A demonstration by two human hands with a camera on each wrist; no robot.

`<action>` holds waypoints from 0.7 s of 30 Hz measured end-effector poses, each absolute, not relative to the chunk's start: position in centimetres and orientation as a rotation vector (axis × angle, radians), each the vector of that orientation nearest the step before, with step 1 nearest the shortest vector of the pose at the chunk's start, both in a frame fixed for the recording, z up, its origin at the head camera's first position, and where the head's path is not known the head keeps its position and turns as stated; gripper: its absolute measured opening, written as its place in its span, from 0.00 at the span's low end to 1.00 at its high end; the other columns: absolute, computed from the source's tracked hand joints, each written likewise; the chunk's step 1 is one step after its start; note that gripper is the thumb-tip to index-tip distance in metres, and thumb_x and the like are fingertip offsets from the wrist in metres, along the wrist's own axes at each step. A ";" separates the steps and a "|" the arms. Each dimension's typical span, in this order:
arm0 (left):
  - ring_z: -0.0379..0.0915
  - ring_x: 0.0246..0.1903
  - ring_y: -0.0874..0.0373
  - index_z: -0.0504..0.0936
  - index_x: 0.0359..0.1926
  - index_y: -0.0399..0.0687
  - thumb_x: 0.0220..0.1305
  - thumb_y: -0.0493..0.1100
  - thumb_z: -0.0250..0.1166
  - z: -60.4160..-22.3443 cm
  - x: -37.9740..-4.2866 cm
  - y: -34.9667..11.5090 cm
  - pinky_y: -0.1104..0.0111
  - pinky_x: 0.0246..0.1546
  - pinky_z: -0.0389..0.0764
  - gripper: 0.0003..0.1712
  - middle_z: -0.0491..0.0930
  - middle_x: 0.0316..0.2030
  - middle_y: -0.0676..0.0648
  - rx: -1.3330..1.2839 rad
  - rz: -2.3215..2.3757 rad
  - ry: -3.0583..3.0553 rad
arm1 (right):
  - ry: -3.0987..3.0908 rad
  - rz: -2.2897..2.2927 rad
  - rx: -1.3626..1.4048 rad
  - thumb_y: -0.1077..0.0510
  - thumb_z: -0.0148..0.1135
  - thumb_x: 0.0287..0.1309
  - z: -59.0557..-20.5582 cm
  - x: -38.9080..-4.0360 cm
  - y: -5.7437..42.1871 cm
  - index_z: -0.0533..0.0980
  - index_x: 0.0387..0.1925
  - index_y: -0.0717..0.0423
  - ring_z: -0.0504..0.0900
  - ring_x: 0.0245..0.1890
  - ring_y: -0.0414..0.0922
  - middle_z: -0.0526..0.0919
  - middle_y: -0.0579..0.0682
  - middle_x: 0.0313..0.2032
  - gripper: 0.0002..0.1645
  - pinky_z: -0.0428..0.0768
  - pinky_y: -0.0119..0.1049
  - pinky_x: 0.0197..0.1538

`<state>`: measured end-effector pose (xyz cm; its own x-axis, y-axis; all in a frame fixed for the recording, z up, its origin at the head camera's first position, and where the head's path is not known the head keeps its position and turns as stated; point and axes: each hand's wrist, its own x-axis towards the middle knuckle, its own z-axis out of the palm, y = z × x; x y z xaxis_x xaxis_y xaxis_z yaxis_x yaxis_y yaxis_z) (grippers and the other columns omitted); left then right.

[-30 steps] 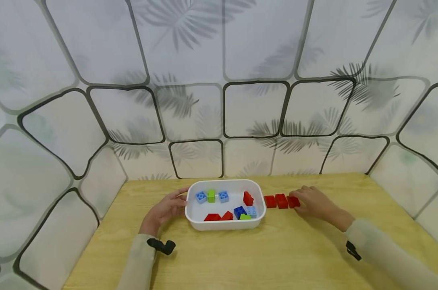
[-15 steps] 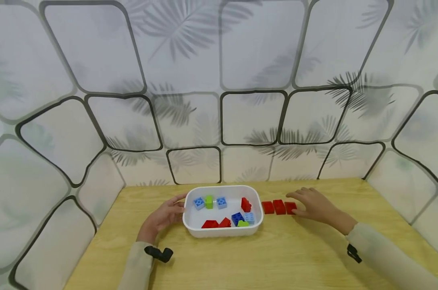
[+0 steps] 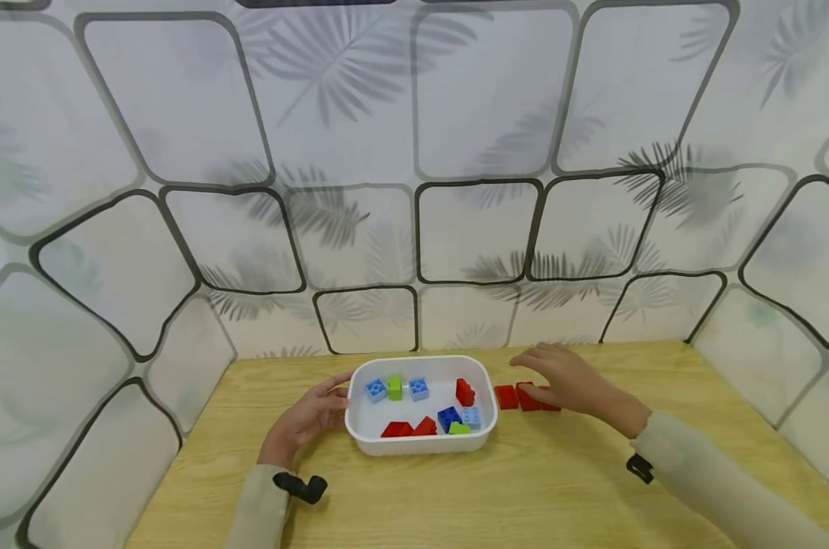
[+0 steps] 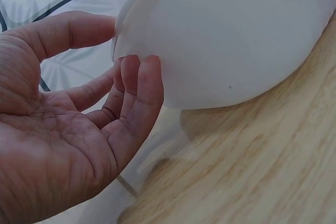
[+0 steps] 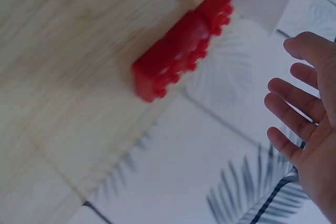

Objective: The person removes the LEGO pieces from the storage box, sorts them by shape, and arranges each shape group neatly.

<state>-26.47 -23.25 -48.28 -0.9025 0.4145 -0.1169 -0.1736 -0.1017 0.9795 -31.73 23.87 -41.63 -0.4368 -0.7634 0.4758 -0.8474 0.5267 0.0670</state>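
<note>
My left hand (image 3: 307, 419) holds a white plastic tub (image 3: 421, 445) at its left end. In the left wrist view the thumb (image 4: 79, 29) meets the rim while bent fingers (image 4: 149, 85) lie against the outer wall. Several toy building bricks lie inside the tub: light blue (image 3: 376, 390), dark blue (image 3: 448, 418), lime green (image 3: 394, 388) and red (image 3: 465, 393). Right of it, three red bricks (image 3: 506, 397) form a row on the table. Over that row passes my right hand (image 3: 567, 380), fingers spread and holding nothing; it partly hides two of them.
The wooden table (image 3: 414, 499) ends at the back against a curtain-like backdrop (image 3: 479, 229) with leaf and outline patterns, which also rises on both sides. Each wrist wears a black strap, such as the left strap (image 3: 297, 486).
My right hand has let go of the rightmost red brick, lifted, and moved left over the row. My left hand stays at the tub. The head view has tilted up slightly.
</note>
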 end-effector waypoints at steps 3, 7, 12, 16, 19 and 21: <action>0.82 0.49 0.61 0.45 0.80 0.34 0.74 0.33 0.54 -48.2 -26.5 -23.2 0.64 0.49 0.84 0.40 0.80 0.54 0.51 0.248 2.059 1.791 | -2.295 0.255 1.357 0.58 0.80 0.47 -40.8 -31.4 22.4 0.84 0.46 0.55 0.85 0.41 0.48 0.88 0.49 0.41 0.22 0.84 0.49 0.44; 0.82 0.49 0.60 0.45 0.80 0.35 0.74 0.33 0.54 -48.1 -26.5 -23.2 0.64 0.49 0.85 0.40 0.80 0.54 0.50 0.220 2.052 1.794 | -2.300 0.253 1.415 0.57 0.79 0.50 -40.4 -31.0 20.8 0.84 0.45 0.56 0.84 0.41 0.47 0.88 0.49 0.41 0.20 0.83 0.47 0.44; 0.82 0.49 0.60 0.45 0.80 0.34 0.74 0.33 0.54 -48.1 -26.5 -23.2 0.64 0.48 0.85 0.41 0.80 0.53 0.51 0.229 2.065 1.792 | -2.315 0.243 1.445 0.57 0.78 0.52 -40.5 -31.0 19.3 0.85 0.45 0.57 0.84 0.42 0.48 0.87 0.50 0.40 0.18 0.83 0.48 0.46; 0.83 0.48 0.60 0.46 0.80 0.34 0.73 0.33 0.54 -48.1 -26.5 -23.2 0.64 0.47 0.85 0.40 0.81 0.52 0.51 0.235 2.069 1.785 | -2.352 0.225 1.462 0.58 0.77 0.53 -40.6 -31.1 18.3 0.84 0.45 0.58 0.84 0.43 0.49 0.87 0.51 0.41 0.18 0.83 0.48 0.48; 0.83 0.48 0.60 0.45 0.80 0.33 0.73 0.33 0.54 -48.1 -26.3 -23.2 0.64 0.47 0.85 0.40 0.81 0.52 0.51 0.243 2.069 1.782 | -2.388 0.200 1.475 0.57 0.76 0.54 -40.8 -31.3 17.6 0.84 0.46 0.58 0.84 0.44 0.49 0.87 0.51 0.42 0.18 0.83 0.48 0.50; 0.83 0.48 0.60 0.45 0.80 0.34 0.73 0.33 0.54 -48.0 -26.2 -23.2 0.64 0.47 0.85 0.41 0.81 0.52 0.51 0.234 2.072 1.779 | -2.409 0.184 1.478 0.57 0.76 0.55 -41.1 -31.4 17.2 0.84 0.47 0.58 0.84 0.44 0.48 0.88 0.51 0.43 0.18 0.83 0.47 0.50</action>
